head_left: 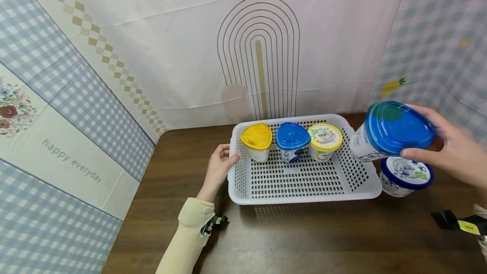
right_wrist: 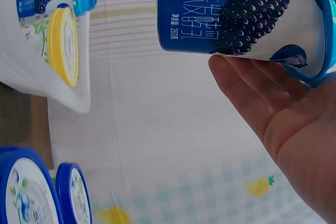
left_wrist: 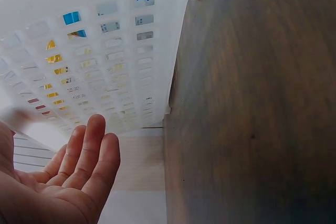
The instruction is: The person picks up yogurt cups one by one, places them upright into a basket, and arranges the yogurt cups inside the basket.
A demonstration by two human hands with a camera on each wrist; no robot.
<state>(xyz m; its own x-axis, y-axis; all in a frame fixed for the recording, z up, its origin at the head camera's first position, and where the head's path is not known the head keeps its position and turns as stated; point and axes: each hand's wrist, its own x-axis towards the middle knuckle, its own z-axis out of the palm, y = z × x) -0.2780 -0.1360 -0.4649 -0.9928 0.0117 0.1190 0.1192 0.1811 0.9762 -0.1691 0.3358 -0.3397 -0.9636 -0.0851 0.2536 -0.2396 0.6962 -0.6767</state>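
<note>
My right hand [head_left: 449, 143] holds a yogurt cup with a blue lid [head_left: 403, 126] tilted above the right end of a white perforated basket [head_left: 304, 198]. A blackberry picture shows on this cup [right_wrist: 252, 14] in the right wrist view. At the basket's left rim is my left hand [head_left: 220, 166], its thumb over the edge. The left wrist view has the left hand's fingers [left_wrist: 94, 150] nearly straight beside the basket wall. Inside, along the back, stand a yellow-lidded cup [head_left: 257, 136], a blue-lidded cup [head_left: 292, 135] and a round yellow-lidded tub [head_left: 325, 137].
A round tub with a dark blue lid [head_left: 407, 173] stands on the wooden table [head_left: 304, 240] right of the basket. The right wrist view shows a second such tub [right_wrist: 76, 195] beside it. A patterned cloth [head_left: 182, 54] hangs behind the table.
</note>
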